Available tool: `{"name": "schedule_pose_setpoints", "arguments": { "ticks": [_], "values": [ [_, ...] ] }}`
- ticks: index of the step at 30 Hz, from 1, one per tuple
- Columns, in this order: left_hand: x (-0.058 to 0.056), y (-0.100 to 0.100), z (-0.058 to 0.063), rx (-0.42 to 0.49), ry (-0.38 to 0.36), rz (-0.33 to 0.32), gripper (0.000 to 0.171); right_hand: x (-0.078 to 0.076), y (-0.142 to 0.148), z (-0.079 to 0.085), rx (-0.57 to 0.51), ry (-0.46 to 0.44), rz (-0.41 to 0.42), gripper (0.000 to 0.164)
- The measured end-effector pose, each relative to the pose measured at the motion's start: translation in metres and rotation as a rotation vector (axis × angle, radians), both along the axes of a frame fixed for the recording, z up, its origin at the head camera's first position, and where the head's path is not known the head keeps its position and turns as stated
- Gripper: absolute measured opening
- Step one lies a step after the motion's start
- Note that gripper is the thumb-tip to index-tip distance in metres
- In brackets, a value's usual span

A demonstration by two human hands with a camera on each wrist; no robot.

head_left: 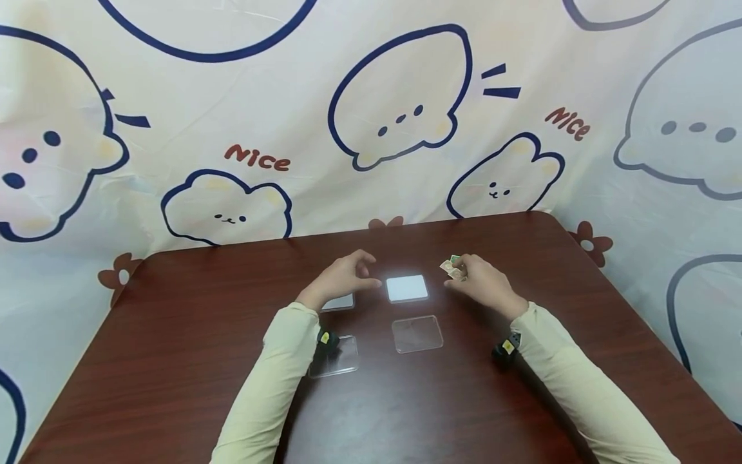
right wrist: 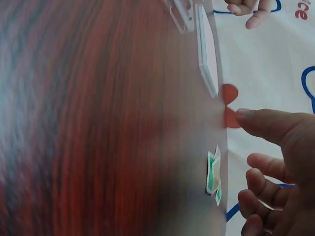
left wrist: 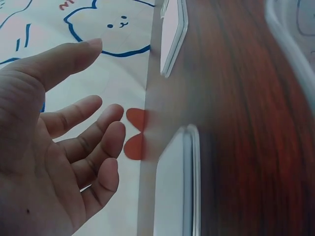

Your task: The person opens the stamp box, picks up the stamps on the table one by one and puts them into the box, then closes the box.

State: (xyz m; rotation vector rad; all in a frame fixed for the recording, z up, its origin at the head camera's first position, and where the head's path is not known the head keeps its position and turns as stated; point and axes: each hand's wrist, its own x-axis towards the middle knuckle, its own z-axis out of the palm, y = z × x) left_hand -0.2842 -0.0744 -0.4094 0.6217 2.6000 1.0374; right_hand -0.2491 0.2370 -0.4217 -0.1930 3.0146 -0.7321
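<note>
My left hand (head_left: 342,278) hovers with bent, spread fingers above a white flat rectangular box (head_left: 341,301), which it partly hides in the head view. In the left wrist view that left hand (left wrist: 64,142) holds nothing. A second white flat box (head_left: 407,288) lies between my hands. Over at the right, my right hand (head_left: 484,282) is beside a small pile of pale and green card-like pieces (head_left: 452,269). The right wrist view shows these pieces (right wrist: 213,174) on the table, apart from the loosely bent fingers of my right hand (right wrist: 275,167).
Two clear plastic lids or trays lie nearer to me: one right of centre (head_left: 417,334), the other (head_left: 343,356) partly behind my left wrist. All sit on a dark brown wooden table (head_left: 191,361). A patterned cloth (head_left: 313,193) hangs behind the table's far edge.
</note>
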Motion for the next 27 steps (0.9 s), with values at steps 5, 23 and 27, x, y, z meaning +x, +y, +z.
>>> {"name": "schedule_pose_setpoints", "arguments": {
  "ticks": [5,23,27],
  "values": [
    [-0.004,0.01,-0.002,-0.005,-0.03,-0.016,0.061,-0.006,0.008,-0.004,0.013,-0.064,-0.053,0.054],
    [-0.004,0.023,-0.009,-0.055,-0.08,-0.06,0.065,-0.012,0.006,-0.016,0.059,-0.117,-0.119,0.044],
    [-0.004,0.024,-0.01,-0.058,-0.089,-0.064,0.064,-0.012,0.006,-0.017,0.044,-0.12,-0.118,0.047]
  ]
}}
